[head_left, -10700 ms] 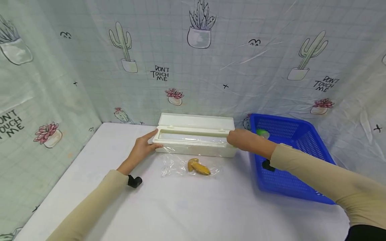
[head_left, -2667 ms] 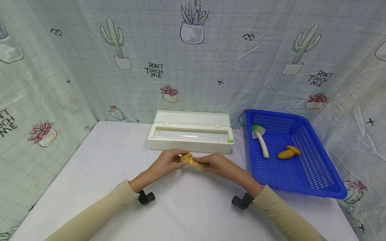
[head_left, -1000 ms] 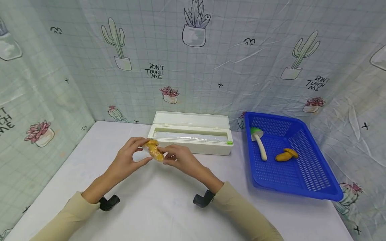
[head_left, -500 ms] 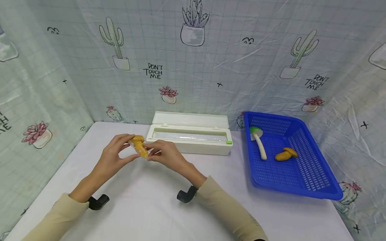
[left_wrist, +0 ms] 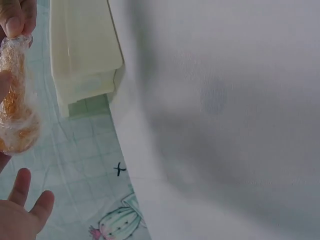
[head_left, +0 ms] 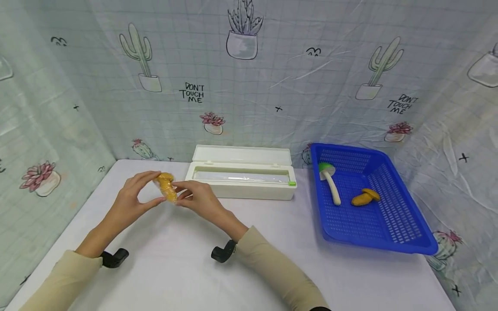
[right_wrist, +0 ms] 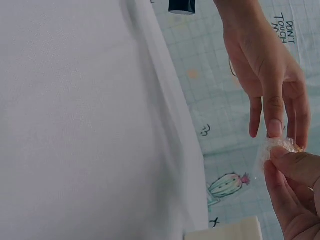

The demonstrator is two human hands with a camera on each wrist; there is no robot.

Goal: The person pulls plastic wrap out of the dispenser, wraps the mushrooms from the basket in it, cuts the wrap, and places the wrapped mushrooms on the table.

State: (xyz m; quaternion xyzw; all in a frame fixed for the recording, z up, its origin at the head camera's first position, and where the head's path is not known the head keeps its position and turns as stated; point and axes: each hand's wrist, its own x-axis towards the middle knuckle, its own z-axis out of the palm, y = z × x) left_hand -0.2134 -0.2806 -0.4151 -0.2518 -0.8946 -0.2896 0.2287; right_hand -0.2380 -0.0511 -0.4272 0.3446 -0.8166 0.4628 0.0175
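Observation:
A yellow mushroom point(head_left: 166, 188) wrapped in clear plastic film is held up off the table, left of the white cling film box. My left hand point(head_left: 130, 201) holds it by the cap side between thumb and fingertips. With thumb and fingers my right hand point(head_left: 199, 199) pinches the stem end, where the film is gathered. In the left wrist view the wrapped mushroom point(left_wrist: 19, 107) shows creased film all round it. Both hands meet at it in the right wrist view, where the right thumb presses the bunched film point(right_wrist: 270, 152) and most of the mushroom is hidden.
The white cling film box point(head_left: 249, 191) stands at the back, lid up, roll inside, a green slider at its right end. A blue basket point(head_left: 383, 245) at the right holds a green-capped mushroom point(head_left: 331, 186) and a bare yellow mushroom point(head_left: 363, 198). A patterned curtain point(head_left: 163, 65) rises behind.
The mushroom lay on film before the box, while the right hand was at the box's right end. Later both hands held it wrapped. Within the last second they have carried it left.

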